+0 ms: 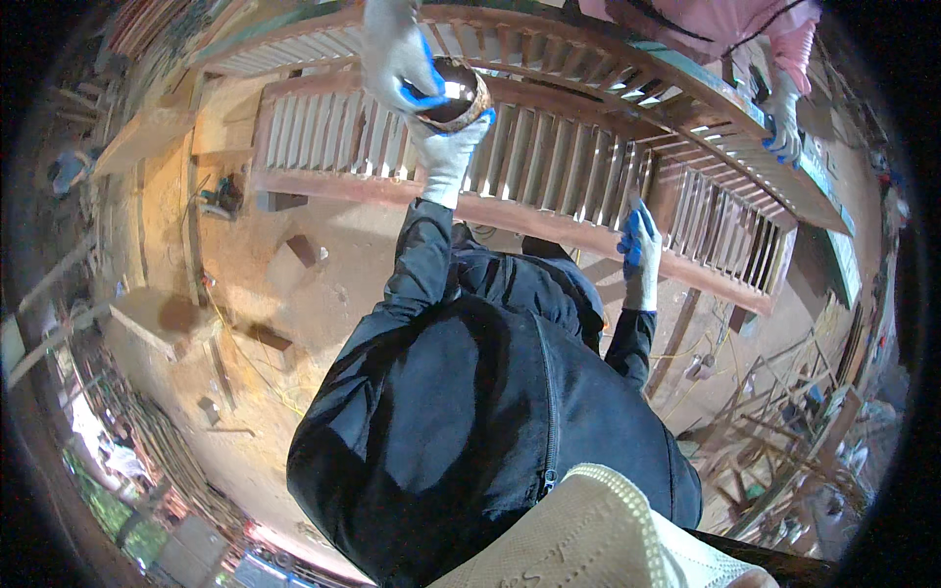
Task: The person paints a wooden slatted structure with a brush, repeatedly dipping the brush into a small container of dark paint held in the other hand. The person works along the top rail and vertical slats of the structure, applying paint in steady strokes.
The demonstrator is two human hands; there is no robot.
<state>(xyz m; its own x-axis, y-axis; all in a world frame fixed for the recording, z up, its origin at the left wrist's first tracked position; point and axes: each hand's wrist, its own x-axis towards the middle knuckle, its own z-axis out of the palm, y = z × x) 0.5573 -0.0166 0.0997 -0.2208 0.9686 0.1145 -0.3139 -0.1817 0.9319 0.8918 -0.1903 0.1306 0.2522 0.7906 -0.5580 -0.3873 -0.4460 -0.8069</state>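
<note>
a small round container (453, 95), brown round the rim and dark and shiny inside, is held up in front of the slatted wooden panel (549, 171), high in the middle of the view. whether it is a tin or a bowl cannot be told. the left hand (449, 147), in a white glove with a blue fingertip showing, reaches up on a nearly straight arm in a black jacket sleeve (417, 265). it cups the container from below, fingers curled up its near side. a second gloved hand (397, 54), white with a blue palm, comes down from the top edge. it belongs to someone else and clasps the same container from above and from the left, so both hands are on it at once.

the right hand (639, 257), in a glove with blue on the fingers, is raised lower and well to the right. its fingers are stretched out and lie against the slats just above the panel's reddish lower rail (510, 214), closed round nothing.

beyond the panel lies a longer slatted frame (588, 59). there, at the upper right, a person in a pink top (725, 20) rests a blue and white gloved hand (782, 122) on its edge. below the panel is a sawdust-coloured floor (294, 294) with wood blocks on it.
</note>
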